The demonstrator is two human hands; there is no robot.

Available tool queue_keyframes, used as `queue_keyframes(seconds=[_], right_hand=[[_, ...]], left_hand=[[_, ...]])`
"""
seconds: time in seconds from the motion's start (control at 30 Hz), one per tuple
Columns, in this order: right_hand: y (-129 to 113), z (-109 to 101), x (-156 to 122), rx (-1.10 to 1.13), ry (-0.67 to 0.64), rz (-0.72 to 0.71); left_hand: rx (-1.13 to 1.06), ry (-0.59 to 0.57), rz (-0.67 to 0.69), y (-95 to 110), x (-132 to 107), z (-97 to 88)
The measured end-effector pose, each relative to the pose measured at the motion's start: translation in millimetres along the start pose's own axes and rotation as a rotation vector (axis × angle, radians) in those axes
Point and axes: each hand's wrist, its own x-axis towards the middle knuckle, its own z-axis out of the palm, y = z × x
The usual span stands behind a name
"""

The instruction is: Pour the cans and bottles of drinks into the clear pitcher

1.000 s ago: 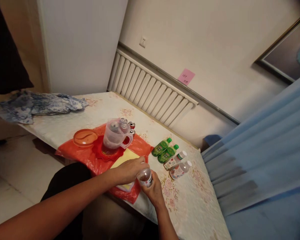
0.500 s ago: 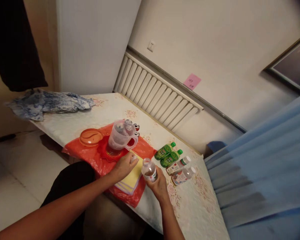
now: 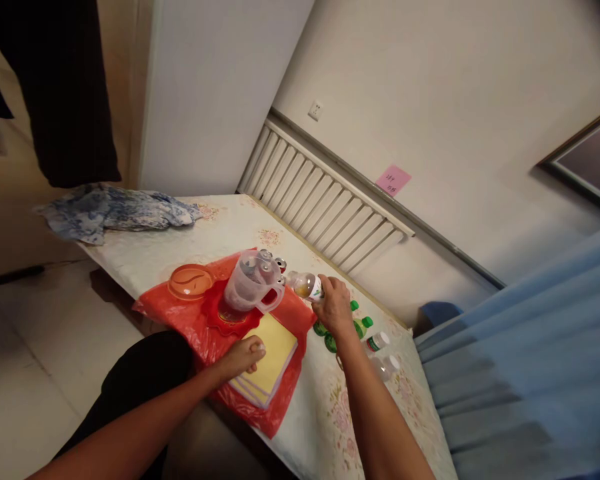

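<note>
My right hand [image 3: 336, 305] grips an uncapped clear plastic bottle [image 3: 304, 285] around its lower part. The bottle is tilted, its mouth toward the jug, with amber liquid inside. Beside its mouth stands a translucent plastic jug [image 3: 240, 283] with a handle, on a red scalloped dish [image 3: 233, 327]. My left hand [image 3: 245, 355] is closed over the yellow papers [image 3: 275, 347], with a small whitish bottle cap [image 3: 261, 347] showing at its fingertips. An orange round lid [image 3: 190, 281] lies left of the jug. Cans [image 3: 281, 264] stand behind the jug, partly hidden.
Green-capped bottles [image 3: 364, 327] and white-capped bottles [image 3: 379, 342] lie to the right, partly behind my right arm. A red plastic sheet [image 3: 167, 303] covers part of the flowered tablecloth [image 3: 325, 400]. Patterned cloth [image 3: 125, 210] lies far left; a blue curtain [image 3: 520, 360] hangs right.
My right hand has raised the bottle away from me and tipped it from nearly upright toward the jug. My left hand has drawn back slightly. The view has shifted a little.
</note>
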Motion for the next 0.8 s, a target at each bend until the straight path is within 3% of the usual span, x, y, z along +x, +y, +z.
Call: queue_keyframes(seconds=[0.23,0.8], right_hand=[[-11,-3,37,-0.190,-0.050,-0.127],[-35,-27,79,-0.330,-0.029,-0.342]], left_hand=[[-0.024,0.012,0.009,-8,-1,1.6],[-0.052,0.018,-0.009,-7,-2,1.5]])
